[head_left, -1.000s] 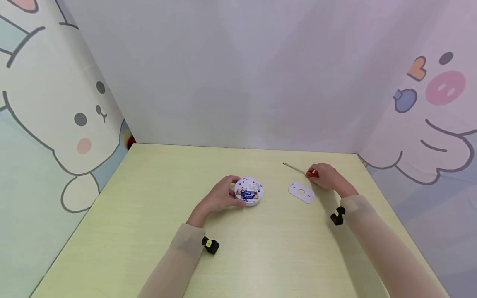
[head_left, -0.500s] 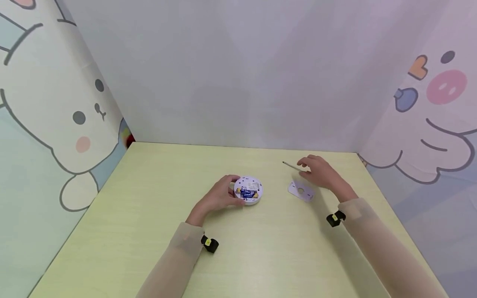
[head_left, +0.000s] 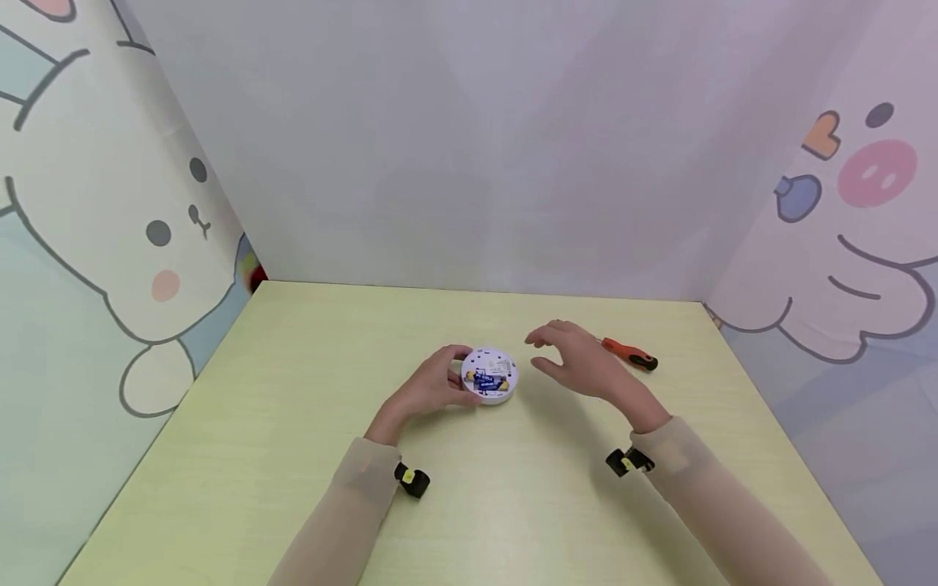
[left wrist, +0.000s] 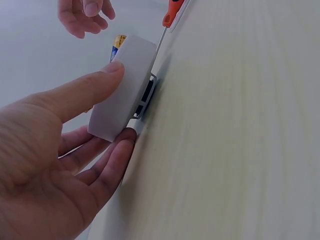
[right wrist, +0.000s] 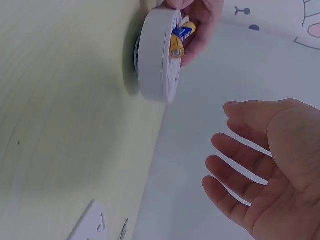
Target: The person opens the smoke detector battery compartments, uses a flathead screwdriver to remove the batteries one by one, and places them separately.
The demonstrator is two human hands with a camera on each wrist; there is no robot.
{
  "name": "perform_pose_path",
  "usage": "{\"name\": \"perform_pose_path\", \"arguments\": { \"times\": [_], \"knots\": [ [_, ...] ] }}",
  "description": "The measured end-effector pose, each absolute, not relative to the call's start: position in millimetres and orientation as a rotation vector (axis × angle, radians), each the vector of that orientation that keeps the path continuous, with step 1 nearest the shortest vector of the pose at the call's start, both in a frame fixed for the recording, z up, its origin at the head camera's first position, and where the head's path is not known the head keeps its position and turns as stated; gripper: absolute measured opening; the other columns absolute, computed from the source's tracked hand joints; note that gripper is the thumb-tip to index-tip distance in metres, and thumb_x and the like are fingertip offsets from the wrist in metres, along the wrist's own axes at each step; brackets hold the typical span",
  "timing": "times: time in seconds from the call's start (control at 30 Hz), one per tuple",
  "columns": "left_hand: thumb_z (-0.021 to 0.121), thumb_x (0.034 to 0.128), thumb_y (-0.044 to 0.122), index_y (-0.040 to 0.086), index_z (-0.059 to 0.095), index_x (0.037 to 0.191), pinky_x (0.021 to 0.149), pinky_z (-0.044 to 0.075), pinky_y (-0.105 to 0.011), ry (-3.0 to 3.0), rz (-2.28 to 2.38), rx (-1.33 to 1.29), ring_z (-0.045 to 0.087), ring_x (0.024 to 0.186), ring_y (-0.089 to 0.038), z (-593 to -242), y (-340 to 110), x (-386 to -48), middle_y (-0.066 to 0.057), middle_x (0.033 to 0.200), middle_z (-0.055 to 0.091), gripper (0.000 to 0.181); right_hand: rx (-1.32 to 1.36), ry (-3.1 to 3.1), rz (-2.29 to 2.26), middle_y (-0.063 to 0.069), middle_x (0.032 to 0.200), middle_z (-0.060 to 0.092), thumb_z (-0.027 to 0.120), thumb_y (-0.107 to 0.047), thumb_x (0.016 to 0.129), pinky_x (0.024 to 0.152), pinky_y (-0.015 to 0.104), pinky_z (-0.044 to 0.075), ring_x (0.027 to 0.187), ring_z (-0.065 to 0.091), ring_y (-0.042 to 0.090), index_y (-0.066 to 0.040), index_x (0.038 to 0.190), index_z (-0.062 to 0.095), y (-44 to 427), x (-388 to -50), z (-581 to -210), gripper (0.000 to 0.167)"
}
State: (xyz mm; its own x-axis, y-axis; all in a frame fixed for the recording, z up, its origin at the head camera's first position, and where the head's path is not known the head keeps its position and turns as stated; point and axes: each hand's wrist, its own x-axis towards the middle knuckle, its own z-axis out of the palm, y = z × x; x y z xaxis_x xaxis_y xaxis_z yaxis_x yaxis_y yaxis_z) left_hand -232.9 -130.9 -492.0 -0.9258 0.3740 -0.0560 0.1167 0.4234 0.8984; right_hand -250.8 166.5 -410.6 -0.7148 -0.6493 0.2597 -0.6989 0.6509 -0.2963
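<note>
A round white device (right wrist: 155,55) (batteries (head_left: 488,382) on top) is gripped by the fingers of the left hand (head_left: 431,384). The right hand (head_left: 586,364) is held nearby, fingers parted.

From the head view, the right hand (head_left: 582,364) is hiding the white plate (right wrist: 91,223) and much of the screwdriver (head_left: 630,355). Lettering on the batteries (head_left: 487,382) is blurring.

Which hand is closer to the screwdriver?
Right: the right hand is raised near the screwdriver, hiding most of its shaft in the head view. The left hand is farther off, holding the round white device.
</note>
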Motion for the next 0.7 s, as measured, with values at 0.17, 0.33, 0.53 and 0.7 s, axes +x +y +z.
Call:
{"name": "perform_pose_path", "arguments": {
  "times": [0.17,0.33,0.53,0.7],
  "knots": [
    [0.094,0.0823,0.016,0.013,0.048,0.153,0.092,0.06,-0.035,2.38,1.561,0.418,0.07,0.102,-0.018,-493,-132,-234,-0.007,0.142,0.059,0.085,1.177,-2.727,0.646,0.01,0.114,0.073,0.081,-0.013,0.096,0.094,0.048,0.057,0.107,0.069,0.03,-0.005,0.124,0.071,151,-241,-415,0.031],
    [0.092,0.0836,0.011,0.014,0.051,0.15,0.093,0.06,-0.036,2.345,1.599,0.411,0.07,0.104,-0.02,-492,-134,-233,-0.009,0.142,0.061,0.078,1.19,-2.748,0.701,0.012,0.115,0.073,0.081,-0.013,0.096,0.096,0.048,0.057,0.108,0.069,0.033,-0.002,0.124,0.071,142,-237,-424,0.032],
    [0.091,0.0851,0.011,0.013,0.052,0.15,0.092,0.06,-0.035,2.348,1.595,0.412,0.07,0.105,-0.02,-493,-134,-234,-0.01,0.141,0.062,0.076,1.181,-2.769,0.732,0.01,0.113,0.073,0.081,-0.012,0.095,0.093,0.047,0.057,0.105,0.069,0.031,-0.003,0.122,0.072,134,-233,-432,0.029],
    [0.091,0.0853,0.012,0.013,0.052,0.15,0.092,0.06,-0.035,2.353,1.587,0.411,0.07,0.105,-0.019,-493,-135,-234,-0.009,0.14,0.062,0.076,1.197,-2.787,0.722,0.008,0.109,0.074,0.082,-0.014,0.095,0.092,0.044,0.057,0.1,0.069,0.026,-0.004,0.118,0.073,128,-233,-436,0.026]
  ]
}}
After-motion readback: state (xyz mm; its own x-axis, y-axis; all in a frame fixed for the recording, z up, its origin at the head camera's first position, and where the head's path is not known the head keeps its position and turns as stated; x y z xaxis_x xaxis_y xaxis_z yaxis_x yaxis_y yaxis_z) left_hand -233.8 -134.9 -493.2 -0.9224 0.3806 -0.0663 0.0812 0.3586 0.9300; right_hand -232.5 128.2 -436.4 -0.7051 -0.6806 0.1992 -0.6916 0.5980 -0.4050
